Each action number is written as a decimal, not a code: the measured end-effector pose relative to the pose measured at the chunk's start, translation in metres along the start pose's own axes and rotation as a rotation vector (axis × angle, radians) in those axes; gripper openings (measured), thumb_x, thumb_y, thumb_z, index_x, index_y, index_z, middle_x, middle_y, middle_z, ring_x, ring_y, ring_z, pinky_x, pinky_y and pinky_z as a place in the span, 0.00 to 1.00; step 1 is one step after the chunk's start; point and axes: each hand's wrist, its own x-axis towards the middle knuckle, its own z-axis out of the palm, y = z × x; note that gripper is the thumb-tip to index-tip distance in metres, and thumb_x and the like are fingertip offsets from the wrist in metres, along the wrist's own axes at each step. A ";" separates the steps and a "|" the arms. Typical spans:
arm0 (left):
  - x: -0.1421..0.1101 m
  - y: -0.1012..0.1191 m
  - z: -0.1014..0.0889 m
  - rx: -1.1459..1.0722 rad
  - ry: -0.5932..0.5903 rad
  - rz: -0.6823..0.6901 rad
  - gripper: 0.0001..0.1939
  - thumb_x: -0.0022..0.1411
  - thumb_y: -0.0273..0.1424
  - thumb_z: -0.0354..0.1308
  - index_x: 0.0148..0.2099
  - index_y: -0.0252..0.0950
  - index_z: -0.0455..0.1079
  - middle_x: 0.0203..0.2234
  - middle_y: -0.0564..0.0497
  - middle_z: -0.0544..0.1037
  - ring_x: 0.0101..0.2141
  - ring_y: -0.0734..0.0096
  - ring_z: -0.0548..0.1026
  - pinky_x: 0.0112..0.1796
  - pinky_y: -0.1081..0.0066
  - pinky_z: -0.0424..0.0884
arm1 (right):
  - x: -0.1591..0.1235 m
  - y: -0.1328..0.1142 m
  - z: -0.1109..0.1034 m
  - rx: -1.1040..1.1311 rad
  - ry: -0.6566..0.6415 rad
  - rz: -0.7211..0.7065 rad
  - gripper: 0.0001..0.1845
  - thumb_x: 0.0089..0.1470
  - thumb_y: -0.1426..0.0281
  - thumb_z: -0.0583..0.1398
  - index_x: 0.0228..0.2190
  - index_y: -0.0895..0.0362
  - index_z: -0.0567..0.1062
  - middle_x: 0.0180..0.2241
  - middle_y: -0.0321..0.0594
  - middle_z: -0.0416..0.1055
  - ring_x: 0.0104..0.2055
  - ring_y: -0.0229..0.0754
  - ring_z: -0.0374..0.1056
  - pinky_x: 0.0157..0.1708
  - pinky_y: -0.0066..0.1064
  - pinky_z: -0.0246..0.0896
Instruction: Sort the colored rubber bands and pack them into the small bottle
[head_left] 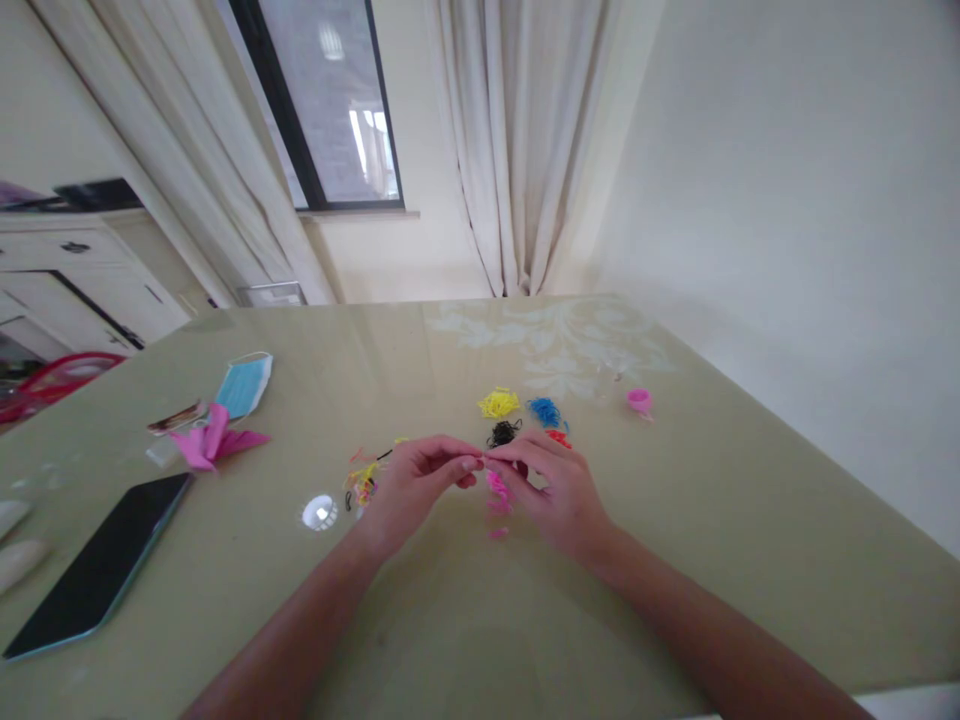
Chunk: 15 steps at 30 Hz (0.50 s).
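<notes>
My left hand [416, 485] and my right hand [551, 485] meet over the glossy green table [465, 620], fingertips pinched together on a small pink rubber band [486, 462]. Under the right hand lies a pile of pink bands [497, 492]. Beyond the fingers sit small sorted piles: yellow bands [499, 403], blue bands [544, 410], black bands [502, 433] and red bands [558, 437]. A mixed heap of bands [362, 482] lies just left of my left hand.
A dark tablet [101, 562] lies at the left front. A pink folded paper shape [210, 440] and a blue face mask [244, 385] rest further back left. A small pink cap [640, 401] sits at the right. Curtains and a window stand behind the table.
</notes>
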 end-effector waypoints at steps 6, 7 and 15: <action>-0.001 0.000 0.001 -0.008 0.007 -0.019 0.14 0.61 0.42 0.70 0.41 0.36 0.84 0.31 0.47 0.85 0.30 0.70 0.79 0.35 0.71 0.77 | 0.000 0.006 -0.001 -0.020 0.019 -0.034 0.06 0.66 0.70 0.64 0.40 0.54 0.84 0.32 0.39 0.78 0.32 0.38 0.73 0.33 0.29 0.69; -0.001 0.000 0.002 -0.010 0.008 -0.026 0.15 0.62 0.42 0.70 0.42 0.36 0.84 0.31 0.47 0.85 0.30 0.70 0.79 0.35 0.71 0.77 | 0.000 0.006 -0.001 -0.027 0.023 -0.041 0.06 0.66 0.70 0.64 0.40 0.54 0.84 0.32 0.39 0.78 0.32 0.38 0.73 0.34 0.29 0.69; 0.004 -0.002 -0.006 0.030 0.127 -0.017 0.17 0.63 0.45 0.68 0.44 0.36 0.83 0.36 0.46 0.85 0.32 0.69 0.78 0.37 0.69 0.78 | 0.013 -0.002 -0.029 0.153 -0.033 -0.022 0.04 0.64 0.69 0.67 0.38 0.53 0.84 0.31 0.38 0.78 0.31 0.39 0.72 0.32 0.31 0.68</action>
